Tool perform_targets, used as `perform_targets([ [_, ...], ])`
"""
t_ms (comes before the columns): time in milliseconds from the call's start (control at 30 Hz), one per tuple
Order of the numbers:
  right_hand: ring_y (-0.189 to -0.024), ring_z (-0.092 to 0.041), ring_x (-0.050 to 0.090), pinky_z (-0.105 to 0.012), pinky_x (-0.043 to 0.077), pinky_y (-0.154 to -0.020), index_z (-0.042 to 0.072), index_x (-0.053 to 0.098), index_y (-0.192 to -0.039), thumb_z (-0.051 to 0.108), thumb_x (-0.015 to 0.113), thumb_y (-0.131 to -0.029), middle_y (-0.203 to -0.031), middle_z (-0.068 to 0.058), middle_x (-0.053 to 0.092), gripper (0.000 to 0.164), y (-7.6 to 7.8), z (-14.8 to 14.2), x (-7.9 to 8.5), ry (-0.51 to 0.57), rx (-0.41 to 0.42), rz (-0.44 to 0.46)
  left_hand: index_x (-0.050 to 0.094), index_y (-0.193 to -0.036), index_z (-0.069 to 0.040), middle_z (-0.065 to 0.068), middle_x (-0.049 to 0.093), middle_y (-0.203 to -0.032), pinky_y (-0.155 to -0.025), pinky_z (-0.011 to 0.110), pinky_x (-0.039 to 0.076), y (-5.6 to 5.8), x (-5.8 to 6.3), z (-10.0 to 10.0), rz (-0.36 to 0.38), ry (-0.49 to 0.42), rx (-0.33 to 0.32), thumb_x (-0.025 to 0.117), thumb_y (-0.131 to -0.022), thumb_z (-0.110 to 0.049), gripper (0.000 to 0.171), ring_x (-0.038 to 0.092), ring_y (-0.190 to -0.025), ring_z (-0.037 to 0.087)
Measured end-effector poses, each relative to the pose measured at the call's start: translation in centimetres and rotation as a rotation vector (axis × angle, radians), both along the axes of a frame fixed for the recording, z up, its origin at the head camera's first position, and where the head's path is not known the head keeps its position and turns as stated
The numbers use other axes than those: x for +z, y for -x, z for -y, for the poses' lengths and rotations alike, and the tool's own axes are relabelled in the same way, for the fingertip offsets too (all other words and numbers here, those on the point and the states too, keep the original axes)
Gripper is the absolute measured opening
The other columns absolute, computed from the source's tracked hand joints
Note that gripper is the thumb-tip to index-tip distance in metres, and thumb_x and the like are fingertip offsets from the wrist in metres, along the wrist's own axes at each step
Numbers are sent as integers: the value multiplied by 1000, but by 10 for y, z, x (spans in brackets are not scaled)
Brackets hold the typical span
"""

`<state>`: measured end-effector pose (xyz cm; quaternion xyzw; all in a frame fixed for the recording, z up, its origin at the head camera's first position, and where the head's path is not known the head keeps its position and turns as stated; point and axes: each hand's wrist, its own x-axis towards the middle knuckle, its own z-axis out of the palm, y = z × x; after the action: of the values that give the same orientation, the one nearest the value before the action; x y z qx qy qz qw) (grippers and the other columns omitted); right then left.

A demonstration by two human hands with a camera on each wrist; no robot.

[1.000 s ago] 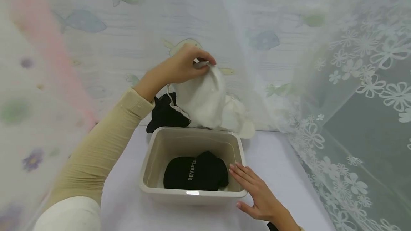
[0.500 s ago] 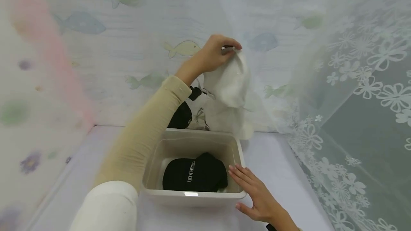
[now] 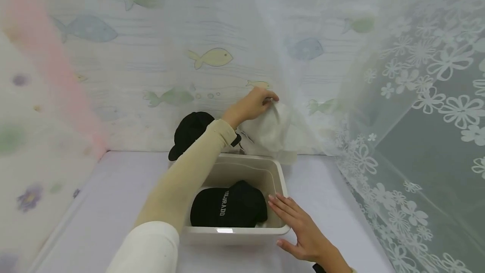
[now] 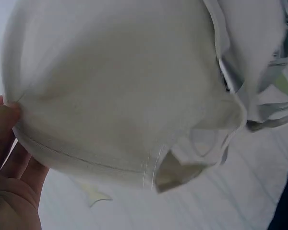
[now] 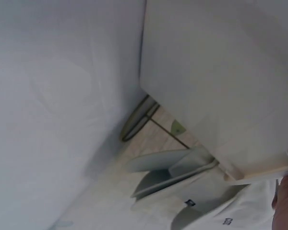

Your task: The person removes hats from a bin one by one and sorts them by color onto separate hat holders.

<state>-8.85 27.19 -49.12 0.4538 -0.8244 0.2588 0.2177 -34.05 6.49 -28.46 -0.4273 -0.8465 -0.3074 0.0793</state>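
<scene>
Behind the bin, my left hand [image 3: 251, 105] pinches the edge of a white cap [image 3: 268, 129] between thumb and fingers. In the left wrist view the cap's stitched band and back opening show below its crown [image 4: 115, 91]. My right hand [image 3: 303, 228] lies with straight fingers against the right rim of a beige plastic bin [image 3: 282, 180]. Inside the bin rests a black cap [image 3: 242, 205] with light lettering. The left sleeve hides the bin's left part.
Another black cap [image 3: 191, 132] sits behind the bin at the left, partly covered by the left forearm. White caps [image 5: 206, 206] with small dark marks show behind the bin in the right wrist view. A fish-print curtain [image 3: 170, 45] hangs at the back.
My left hand has carried the white cap rightward, rising first and then coming down behind the bin. The back black cap shows more now. The right hand has stayed at the rim.
</scene>
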Motion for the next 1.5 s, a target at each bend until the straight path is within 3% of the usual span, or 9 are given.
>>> perform_targets([
  [267, -148, -35, 36, -30, 10, -129, 0, 45, -151, 55, 45, -103, -158, -14, 43, 73, -1, -1, -1, 1, -2, 8, 67, -128, 0, 14, 67, -132, -109, 31, 48, -4, -29, 5, -20, 158, -9, 54, -102, 4, 30, 61, -127, 26],
  [400, -147, -35, 37, -30, 10, -129, 0, 45, -151, 55, 45, -103, -158, -13, 44, 73, -1, -1, -1, 8, -6, 12, 66, -131, 0, 13, 66, -134, -113, 31, 44, -7, -30, 0, -80, 245, -27, 51, -102, 4, 32, 58, -131, 26],
  [600, -147, -35, 37, -30, 10, -129, 0, 46, -151, 54, 48, -102, -158, -13, 44, 73, -2, -2, -2, 15, -8, 6, 64, -135, -3, 10, 63, -140, -116, 32, 41, -12, -29, -10, -43, 323, 2, 50, -103, 2, 35, 53, -136, 25],
  [800, -147, -35, 38, -32, 12, -129, -1, 47, -150, 54, 47, -102, -157, -13, 45, 73, -2, -3, -1, 22, -20, -3, 56, -144, -4, 9, 56, -147, -118, 31, 38, -19, -35, -13, -21, 326, 16, 43, -106, -2, 40, 48, -141, 24],
  [933, -147, -35, 38, -32, 13, -128, -3, 47, -149, 53, 49, -102, -157, -14, 45, 72, -2, -3, 0, 7, -10, -3, 53, -145, -2, 11, 56, -147, -117, 32, 40, -22, -40, -8, -78, 291, -7, 44, -105, 0, 42, 49, -140, 25],
  [1100, -149, -29, 37, -27, 15, -127, -4, 44, -151, 45, 55, -100, -160, -14, 41, 71, 0, -5, 7, 17, 28, 72, 53, -147, -6, 14, 51, -152, -116, 36, 43, -32, -43, 10, -172, 307, 37, 48, -104, -3, 43, 49, -141, 28],
  [1367, -148, -26, 39, -27, 27, -124, -12, 44, -147, 31, 44, -110, -153, -27, 45, 56, 33, -20, 26, 350, 25, 122, 61, -139, -4, 16, 57, -145, -112, 41, 46, -54, -49, 40, -344, 262, 31, 58, -100, -2, 38, 56, -133, 31],
  [1433, -145, -22, 43, -25, 31, -121, -11, 45, -146, 17, 43, -110, -150, -29, 47, 46, 49, -28, 29, 469, -37, 180, 63, -135, -3, 15, 60, -141, -111, 41, 48, -57, -54, 46, -313, 194, 42, 60, -99, -2, 36, 57, -131, 31],
  [1500, -140, -20, 48, -21, 36, -116, -11, 46, -146, 6, 42, -109, -147, -31, 48, 41, 68, -36, 28, 586, -116, 268, 63, -134, 0, 16, 61, -139, -109, 41, 49, -59, -60, 51, -185, 78, 66, 59, -99, -2, 35, 57, -130, 31],
])
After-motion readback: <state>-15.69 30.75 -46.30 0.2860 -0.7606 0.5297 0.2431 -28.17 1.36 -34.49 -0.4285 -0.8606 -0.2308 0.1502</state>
